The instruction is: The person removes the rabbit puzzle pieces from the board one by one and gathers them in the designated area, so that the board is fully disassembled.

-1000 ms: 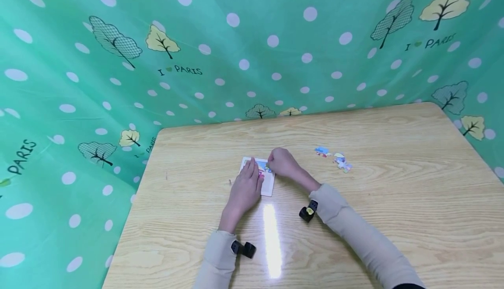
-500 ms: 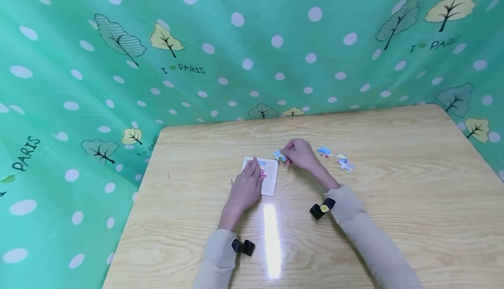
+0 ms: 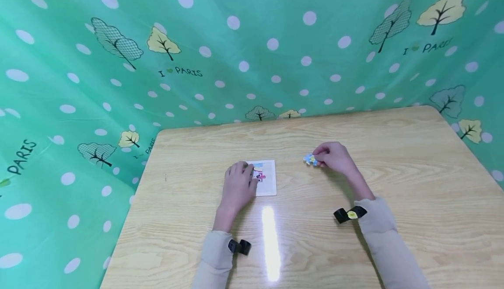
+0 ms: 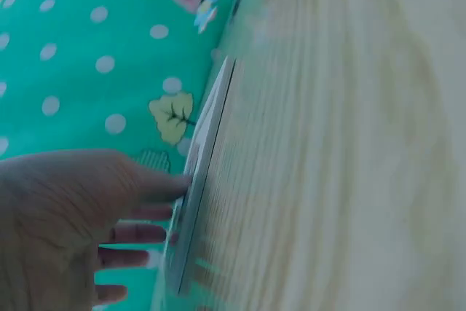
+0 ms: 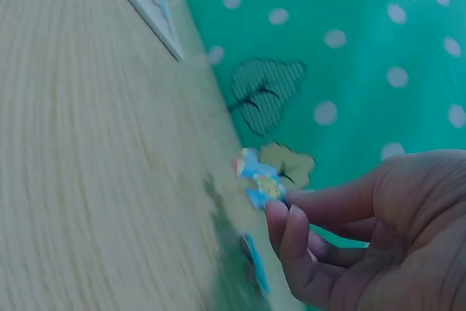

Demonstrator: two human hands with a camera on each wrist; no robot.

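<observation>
A small white puzzle board (image 3: 269, 187) lies on the table, with a few joined puzzle pieces (image 3: 260, 176) showing in its upper part. Over its left side rests my left hand (image 3: 237, 184), fingers spread and loosely bent, the thumb near the board's edge in the left wrist view. To the right of the board, my right hand (image 3: 334, 157) pinches a jigsaw puzzle piece (image 5: 263, 183), blue with a yellow figure, between thumb and fingertips. It is held just above the table. Below it in the right wrist view lies another puzzle piece (image 5: 255, 264), partly blurred.
The wooden table (image 3: 189, 158) runs back to a green dotted cloth (image 3: 220, 53), which hangs behind it and along both sides. A bright light reflection (image 3: 271, 243) falls on the tabletop in front of the board.
My right hand has moved from the board to the right, carrying the pinched puzzle piece, and now covers the loose pieces in the head view. My left hand has shifted slightly left, uncovering more of the board.
</observation>
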